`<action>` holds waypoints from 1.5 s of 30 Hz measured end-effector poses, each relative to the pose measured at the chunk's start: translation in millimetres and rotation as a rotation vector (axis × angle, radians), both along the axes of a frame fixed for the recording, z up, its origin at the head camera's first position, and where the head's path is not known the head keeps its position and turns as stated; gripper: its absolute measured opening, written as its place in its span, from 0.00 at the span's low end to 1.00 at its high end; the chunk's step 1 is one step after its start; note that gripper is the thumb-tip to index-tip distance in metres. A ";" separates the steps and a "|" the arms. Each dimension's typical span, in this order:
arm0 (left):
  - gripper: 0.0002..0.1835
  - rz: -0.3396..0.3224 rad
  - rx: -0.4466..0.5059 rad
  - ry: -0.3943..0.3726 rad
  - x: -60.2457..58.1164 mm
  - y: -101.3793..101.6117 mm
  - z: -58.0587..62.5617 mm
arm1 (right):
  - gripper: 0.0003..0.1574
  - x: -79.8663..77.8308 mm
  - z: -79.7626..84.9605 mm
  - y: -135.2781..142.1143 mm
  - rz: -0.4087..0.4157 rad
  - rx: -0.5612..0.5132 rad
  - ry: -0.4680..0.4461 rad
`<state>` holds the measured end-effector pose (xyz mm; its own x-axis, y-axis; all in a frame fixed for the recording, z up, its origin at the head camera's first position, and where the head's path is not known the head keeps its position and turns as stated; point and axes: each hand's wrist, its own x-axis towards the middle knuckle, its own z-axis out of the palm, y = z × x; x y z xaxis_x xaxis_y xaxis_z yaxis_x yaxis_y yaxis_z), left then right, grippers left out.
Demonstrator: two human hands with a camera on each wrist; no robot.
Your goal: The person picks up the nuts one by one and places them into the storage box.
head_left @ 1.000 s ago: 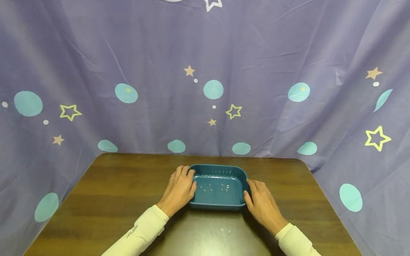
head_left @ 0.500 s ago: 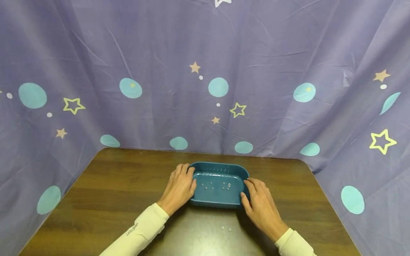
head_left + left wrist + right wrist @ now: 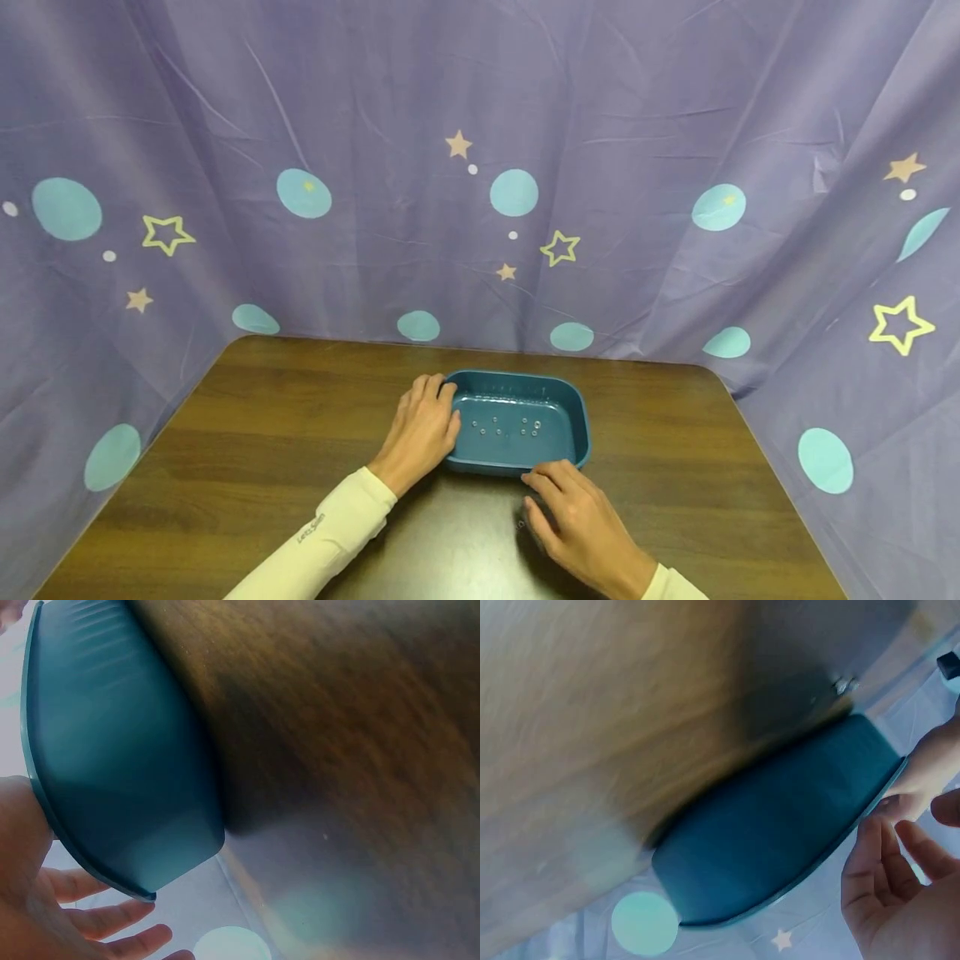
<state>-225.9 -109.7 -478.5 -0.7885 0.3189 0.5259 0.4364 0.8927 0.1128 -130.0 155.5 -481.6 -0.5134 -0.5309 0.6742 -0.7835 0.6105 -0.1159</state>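
A teal rectangular tray (image 3: 517, 465) rests on the wooden table, with several small metal nuts (image 3: 523, 432) scattered over its floor. My left hand (image 3: 420, 433) holds the tray's left end, thumb and fingers around the rim; in the left wrist view the tray wall (image 3: 120, 750) stands beside that hand. My right hand (image 3: 581, 521) is off the tray, just in front of its near right corner, with loosely bent fingers and nothing between them. By the right thumb, a loose nut (image 3: 521, 524) lies on the table. Shiny nuts (image 3: 845, 685) also show near the tray in the right wrist view.
The brown wooden table (image 3: 300, 417) extends on both sides of the tray. A purple curtain (image 3: 360, 208) with stars and blue dots hangs behind the table and along its sides.
My right hand has let go of the tray's right end and moved toward me and left, over the loose nuts in front. One of those two nuts is now hidden. The left hand keeps its hold.
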 end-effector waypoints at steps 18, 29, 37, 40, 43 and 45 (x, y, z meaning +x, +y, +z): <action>0.20 -0.004 0.008 -0.005 0.4 -0.2 -0.9 | 0.09 0.0 -21.7 -3.2 -0.011 0.336 -0.083; 0.21 -0.002 0.005 -0.004 0.3 -0.3 -1.2 | 0.05 3.6 -21.7 -6.8 0.041 0.340 -0.097; 0.20 -0.001 0.003 -0.021 0.8 0.0 -0.8 | 0.06 3.4 -25.1 -9.1 0.068 0.335 -0.053; 0.20 -0.001 0.003 -0.024 1.1 0.0 -0.8 | 0.05 3.6 -25.8 -9.2 0.074 0.336 -0.048; 0.21 0.000 0.000 -0.024 1.0 0.2 -0.7 | 0.04 4.0 -25.4 -8.8 0.075 0.341 -0.042; 0.21 -0.001 -0.002 -0.021 0.7 0.2 -0.6 | 0.04 3.9 -25.9 -8.5 0.077 0.341 -0.041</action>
